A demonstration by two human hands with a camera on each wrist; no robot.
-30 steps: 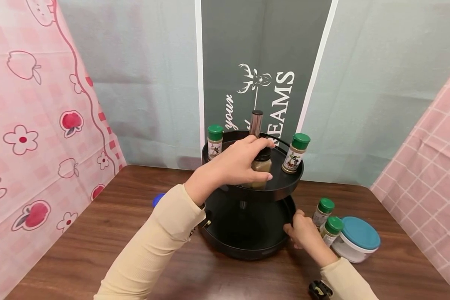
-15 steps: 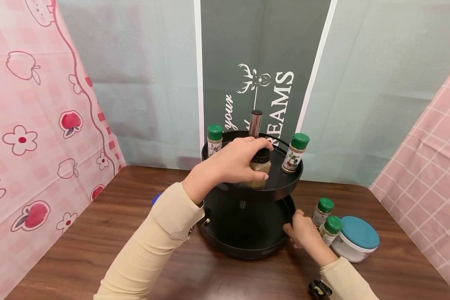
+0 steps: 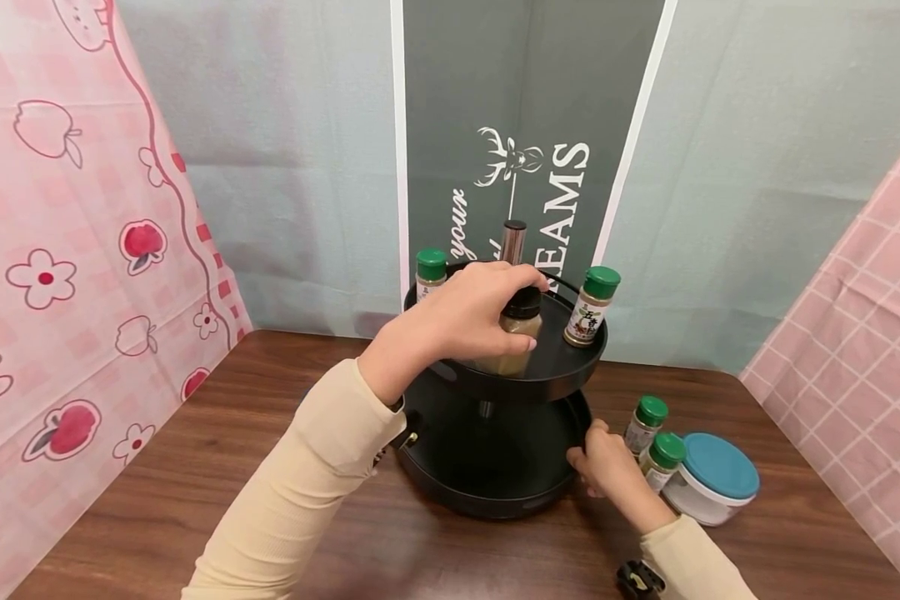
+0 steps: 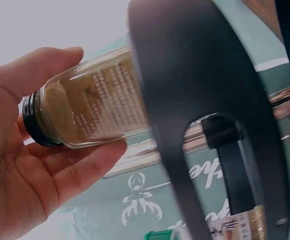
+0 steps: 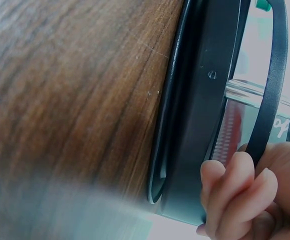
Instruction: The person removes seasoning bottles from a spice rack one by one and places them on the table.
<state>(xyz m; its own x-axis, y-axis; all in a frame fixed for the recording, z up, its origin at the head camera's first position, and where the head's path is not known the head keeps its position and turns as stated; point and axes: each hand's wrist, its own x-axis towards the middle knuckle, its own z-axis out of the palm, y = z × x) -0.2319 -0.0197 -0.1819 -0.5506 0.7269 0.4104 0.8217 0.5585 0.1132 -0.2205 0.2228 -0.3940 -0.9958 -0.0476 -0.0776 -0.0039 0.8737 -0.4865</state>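
My left hand (image 3: 468, 312) holds a glass spice jar (image 3: 523, 327) with a black lid on the upper tier of a black two-tier rack (image 3: 495, 502). In the left wrist view, the fingers and thumb curl round the lid end of the jar (image 4: 92, 100), which contains brown powder; the rack's black rim (image 4: 185, 60) hides its base. My right hand (image 3: 607, 462) grips the lower tier's rim at the right side. Its curled fingers (image 5: 235, 192) show beside the black rim in the right wrist view.
Green-capped spice jars stand on the upper tier, one at the left (image 3: 431, 271) and one at the right (image 3: 589, 310). Two more green-capped jars (image 3: 651, 417) and a white tub with a blue lid (image 3: 720, 467) stand right of my right hand. A metal post (image 3: 513, 240) rises behind the jar.
My left hand and the black-lidded jar have shifted slightly left. The hand now covers more of the left green-capped jar. My right hand keeps its place on the lower rim.
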